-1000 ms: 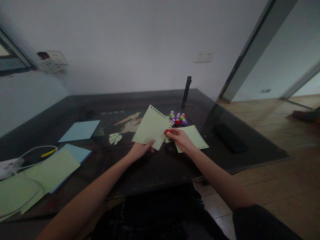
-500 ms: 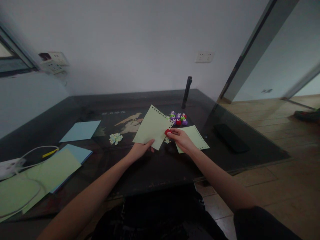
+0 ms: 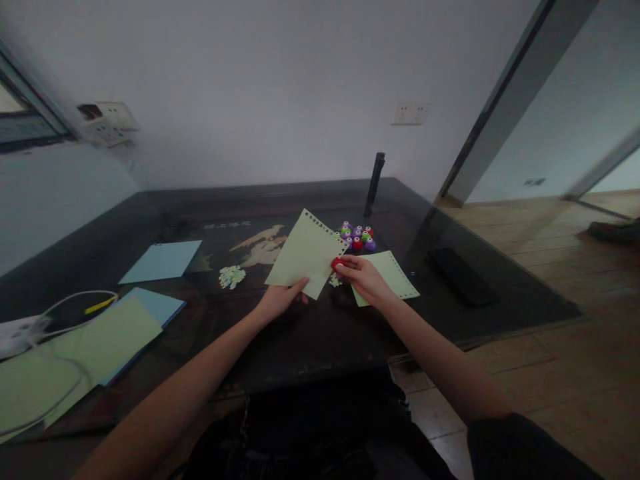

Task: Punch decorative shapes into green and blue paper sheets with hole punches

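My left hand (image 3: 285, 297) grips a pale green sheet of paper (image 3: 300, 257) by its lower edge, thumb on top. A row of punched holes runs along the sheet's upper right edge. In my right hand (image 3: 364, 277) is a small red craft punch (image 3: 338, 263), pinched at the sheet's right corner; whether the paper sits in its slot I cannot tell. Behind the sheet stand several purple, green and red craft punches (image 3: 357, 236). Under my right wrist lies another pale green sheet (image 3: 393, 275) with punched edges. Small paper cut-outs (image 3: 335, 281) lie below the red punch.
A pile of paper cut-outs (image 3: 231, 277) and a blue sheet (image 3: 163, 261) lie on the dark table (image 3: 300, 347) to the left. Further left are stacked green sheets (image 3: 120, 340), a power strip (image 3: 20, 335) and a cable. A black stick (image 3: 374, 185) stands behind; a black phone-like slab (image 3: 463, 277) lies right.
Almost nothing differs. The red punch and my right hand have shifted very slightly at the sheet's corner; my left hand stays in place.
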A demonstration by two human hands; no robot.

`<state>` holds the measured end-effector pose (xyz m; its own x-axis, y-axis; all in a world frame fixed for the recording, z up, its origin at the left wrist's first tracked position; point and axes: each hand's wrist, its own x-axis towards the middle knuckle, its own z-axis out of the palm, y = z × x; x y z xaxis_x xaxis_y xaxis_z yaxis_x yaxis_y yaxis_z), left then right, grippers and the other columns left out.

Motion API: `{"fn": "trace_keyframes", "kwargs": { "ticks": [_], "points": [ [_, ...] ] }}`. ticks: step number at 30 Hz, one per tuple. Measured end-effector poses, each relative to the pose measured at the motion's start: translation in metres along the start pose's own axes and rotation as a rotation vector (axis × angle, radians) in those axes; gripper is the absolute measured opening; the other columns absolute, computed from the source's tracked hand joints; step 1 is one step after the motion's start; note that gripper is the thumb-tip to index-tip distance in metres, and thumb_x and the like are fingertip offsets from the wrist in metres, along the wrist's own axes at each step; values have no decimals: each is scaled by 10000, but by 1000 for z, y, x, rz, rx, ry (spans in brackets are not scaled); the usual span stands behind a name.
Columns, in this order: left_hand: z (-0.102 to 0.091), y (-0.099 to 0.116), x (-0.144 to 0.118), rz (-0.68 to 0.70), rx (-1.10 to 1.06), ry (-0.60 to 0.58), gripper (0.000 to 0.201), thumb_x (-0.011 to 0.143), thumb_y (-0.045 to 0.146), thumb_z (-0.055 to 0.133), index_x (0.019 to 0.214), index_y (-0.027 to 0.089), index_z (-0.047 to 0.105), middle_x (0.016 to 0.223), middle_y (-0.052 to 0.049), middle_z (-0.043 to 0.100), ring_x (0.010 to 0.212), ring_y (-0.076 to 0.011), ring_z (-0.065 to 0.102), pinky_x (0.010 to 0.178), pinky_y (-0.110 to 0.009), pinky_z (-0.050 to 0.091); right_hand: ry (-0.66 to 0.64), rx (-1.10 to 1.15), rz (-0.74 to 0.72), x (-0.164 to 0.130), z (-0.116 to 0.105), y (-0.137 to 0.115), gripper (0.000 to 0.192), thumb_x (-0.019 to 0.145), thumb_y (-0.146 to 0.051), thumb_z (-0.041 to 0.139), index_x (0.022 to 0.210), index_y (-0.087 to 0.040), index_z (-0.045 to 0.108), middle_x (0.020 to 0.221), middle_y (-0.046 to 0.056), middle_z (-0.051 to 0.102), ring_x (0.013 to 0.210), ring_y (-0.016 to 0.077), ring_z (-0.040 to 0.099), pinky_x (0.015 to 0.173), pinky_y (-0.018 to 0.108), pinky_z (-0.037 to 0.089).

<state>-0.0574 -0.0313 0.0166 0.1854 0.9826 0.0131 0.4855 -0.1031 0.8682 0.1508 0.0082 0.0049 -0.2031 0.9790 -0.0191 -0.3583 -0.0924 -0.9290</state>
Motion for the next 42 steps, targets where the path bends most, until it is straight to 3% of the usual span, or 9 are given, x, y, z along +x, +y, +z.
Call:
{"fn": "trace_keyframes", "kwargs": {
  "ticks": [11,29,37,42],
  "points": [
    [0,-1,0,4,-15,-23,344,844,359,473,579,170,583,507,-7,607,521,-136,546,619,-252,462,11,32,-55,2,0,1,349,499,-197,834,811,-184,678,850,24,696,805,149,632,884,334,438],
    [0,-12,4,33,-39,-42,412,843,432,447,561,167,587,534,-29,631,535,-140,549,620,-255,463,-114,86,3,-3,2,-8,345,540,-176,814,846,-209,658,919,2,668,824,135,621,823,294,490],
    [-1,-11,5,39,-106,2,378,833,399,473,558,161,579,512,-35,619,506,-136,536,580,-252,457,-106,100,38,-3,-2,-11,225,661,-228,760,867,-194,676,913,26,663,851,145,610,793,305,506],
    [-3,-7,5,10,-149,29,307,832,345,494,612,153,589,503,-34,619,494,-140,545,560,-253,457,-78,104,52,-2,-4,-11,195,745,-277,694,918,-189,673,896,37,671,757,141,629,767,328,520]
  ]
}}
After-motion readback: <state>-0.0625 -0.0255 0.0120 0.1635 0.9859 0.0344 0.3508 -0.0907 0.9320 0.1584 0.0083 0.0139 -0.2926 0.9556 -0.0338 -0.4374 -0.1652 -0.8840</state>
